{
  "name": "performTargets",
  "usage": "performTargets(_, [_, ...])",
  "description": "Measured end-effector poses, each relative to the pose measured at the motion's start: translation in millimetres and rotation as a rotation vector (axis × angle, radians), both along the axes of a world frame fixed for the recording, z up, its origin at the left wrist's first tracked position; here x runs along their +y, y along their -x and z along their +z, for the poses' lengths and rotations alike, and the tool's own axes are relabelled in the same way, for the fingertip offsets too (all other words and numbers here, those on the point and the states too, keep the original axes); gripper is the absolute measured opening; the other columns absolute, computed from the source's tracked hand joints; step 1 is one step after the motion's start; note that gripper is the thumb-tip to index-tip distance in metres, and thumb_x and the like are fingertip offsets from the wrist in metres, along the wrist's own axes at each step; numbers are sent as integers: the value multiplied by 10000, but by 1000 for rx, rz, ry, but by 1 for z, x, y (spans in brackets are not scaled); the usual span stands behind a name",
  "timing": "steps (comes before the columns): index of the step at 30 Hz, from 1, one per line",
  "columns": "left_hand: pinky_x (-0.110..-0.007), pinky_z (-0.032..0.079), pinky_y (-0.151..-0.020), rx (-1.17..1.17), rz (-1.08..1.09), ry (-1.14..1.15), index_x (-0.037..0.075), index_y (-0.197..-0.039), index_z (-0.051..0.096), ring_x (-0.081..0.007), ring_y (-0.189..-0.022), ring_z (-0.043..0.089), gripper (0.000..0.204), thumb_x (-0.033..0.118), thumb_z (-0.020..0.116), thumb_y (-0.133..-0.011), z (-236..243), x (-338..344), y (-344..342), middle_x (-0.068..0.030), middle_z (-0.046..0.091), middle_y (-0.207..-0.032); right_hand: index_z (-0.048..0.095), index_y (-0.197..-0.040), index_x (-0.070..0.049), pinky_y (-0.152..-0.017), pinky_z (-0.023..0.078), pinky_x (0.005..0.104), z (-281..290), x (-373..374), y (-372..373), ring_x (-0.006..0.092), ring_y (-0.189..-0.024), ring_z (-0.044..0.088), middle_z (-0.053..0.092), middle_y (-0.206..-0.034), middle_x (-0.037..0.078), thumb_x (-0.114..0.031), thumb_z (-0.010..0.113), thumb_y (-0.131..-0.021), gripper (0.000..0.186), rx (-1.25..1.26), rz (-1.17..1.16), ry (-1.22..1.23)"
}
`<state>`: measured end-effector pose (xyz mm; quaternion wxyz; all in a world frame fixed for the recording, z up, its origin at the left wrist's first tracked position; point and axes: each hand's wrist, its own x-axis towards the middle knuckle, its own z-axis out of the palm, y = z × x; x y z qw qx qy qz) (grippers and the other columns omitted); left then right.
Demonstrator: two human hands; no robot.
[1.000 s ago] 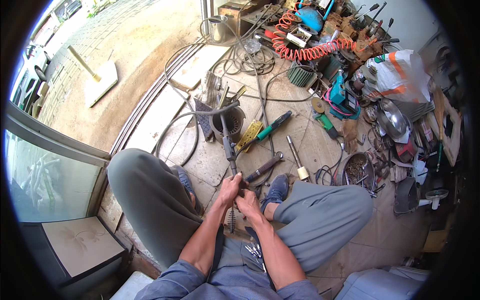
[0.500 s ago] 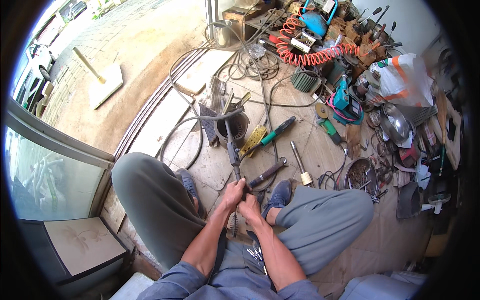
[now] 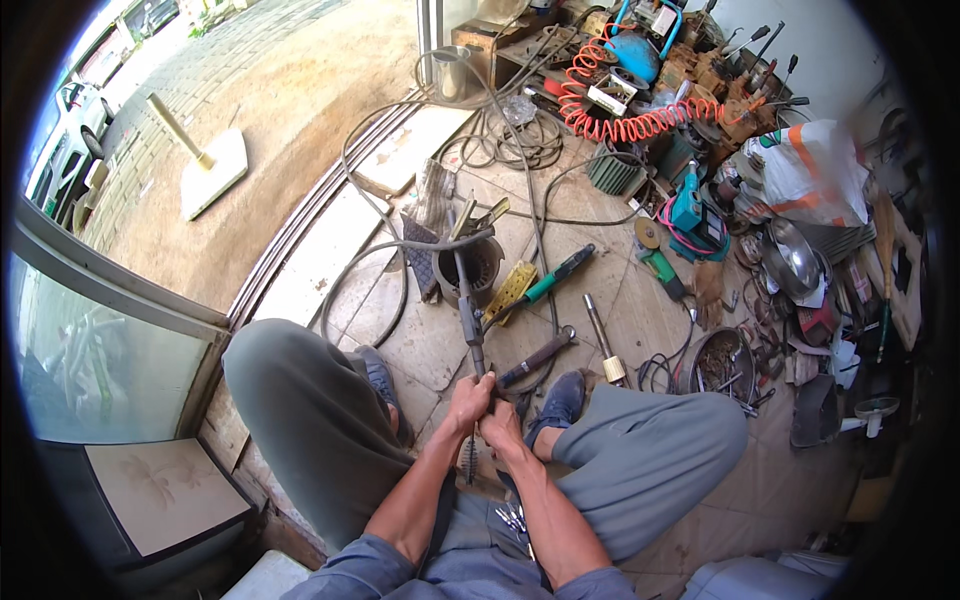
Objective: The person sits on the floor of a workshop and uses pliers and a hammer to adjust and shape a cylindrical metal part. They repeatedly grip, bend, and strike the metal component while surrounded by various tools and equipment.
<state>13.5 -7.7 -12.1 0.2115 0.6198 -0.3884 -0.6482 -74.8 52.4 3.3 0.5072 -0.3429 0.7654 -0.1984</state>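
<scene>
A tiled floor (image 3: 640, 300) carries everything here, with a metal door track (image 3: 300, 215) along its left edge and bare ground beyond. A heap of tools fills the floor's far right corner, topped by an orange coiled hose (image 3: 620, 115) beside a blue machine (image 3: 640, 50). A person sits at the near edge, knees in grey trousers spread wide. Between the feet and the heap stands a dark round motor housing (image 3: 475, 265), with a green-handled tool (image 3: 555, 275) and a black-handled tool (image 3: 535, 358) lying just to its right. A long metal rod tool (image 3: 470, 320) runs from the housing back toward the person. The left hand (image 3: 470, 400) is closed round its near end, and the right hand (image 3: 500, 425) is wrapped round it just below, the two hands touching.
</scene>
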Motion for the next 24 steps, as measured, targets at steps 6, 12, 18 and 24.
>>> performTargets(6, [-374, 528, -769, -258, 307, 550, -50, -1010, 662, -238, -802, 679, 443, 391, 652, -965, 84, -108, -24, -166, 719, -860, 705, -980, -8, -686, 515, 457, 20, -2, -1, 320, -754, 705, 690, -767, 193, -359, 635, -878, 372, 72, 38, 14])
performTargets(12, [-367, 470, -939, -27, -179, 795, -74, -1217, 652, -247, -1037, 616, 675, 548, 502, -1003, 142, -285, -5, -178, 699, -1108, 716, -924, -1, -801, 529, 529, 9, -3, -5, 476, -907, 685, 702, -886, 289, -386, 619, -875, 400, 21, 63, -88])
performTargets(18, [-362, 454, -1033, 98, -721, 543, -24, -1164, 716, -256, -1143, 630, 732, 621, 414, -1000, 137, -328, 38, -180, 710, -1179, 724, -931, 11, -838, 534, 530, 14, -3, -9, 477, -926, 683, 713, -925, 279, -412, 645, -885, 433, 29, 58, -162])
performTargets(24, [-279, 458, -634, 33, -714, 615, -5, -921, 682, -100, -656, 565, 556, 506, 501, -1046, 123, -334, 58, -38, 679, -729, 682, -827, 19, -661, 509, 504, -11, 8, -11, 432, -749, 698, 668, -735, 255, -384, 640, -875, 408, 59, 9, -88])
